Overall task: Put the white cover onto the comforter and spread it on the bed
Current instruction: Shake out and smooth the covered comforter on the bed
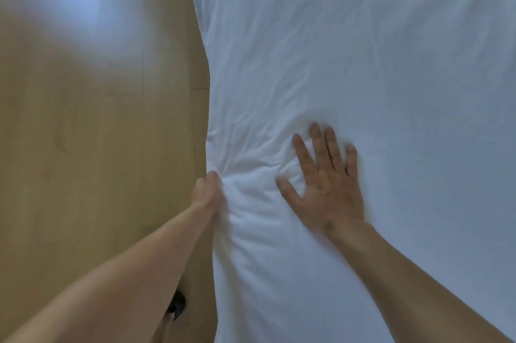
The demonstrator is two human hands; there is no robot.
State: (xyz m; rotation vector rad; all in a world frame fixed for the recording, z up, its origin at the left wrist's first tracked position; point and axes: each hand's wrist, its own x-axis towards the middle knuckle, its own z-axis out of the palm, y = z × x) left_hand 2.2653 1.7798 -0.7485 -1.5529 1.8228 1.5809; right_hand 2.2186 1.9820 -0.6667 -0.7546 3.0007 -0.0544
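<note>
The white cover [363, 49] lies over the bed and fills the right two thirds of the head view; the comforter itself does not show separately. At the cover's left edge my left hand [208, 192] grips a bunch of the fabric, and creases fan out from that spot. My right hand [326, 183] lies flat on the cover just to the right, fingers straight and spread, pressing the cloth down. The cover is wrinkled around both hands and smoother farther away.
A light wooden floor [83, 133] runs along the left side of the bed, with a bright glare patch at the upper left. A dark shoe or slipper [176, 304] shows on the floor under my left forearm.
</note>
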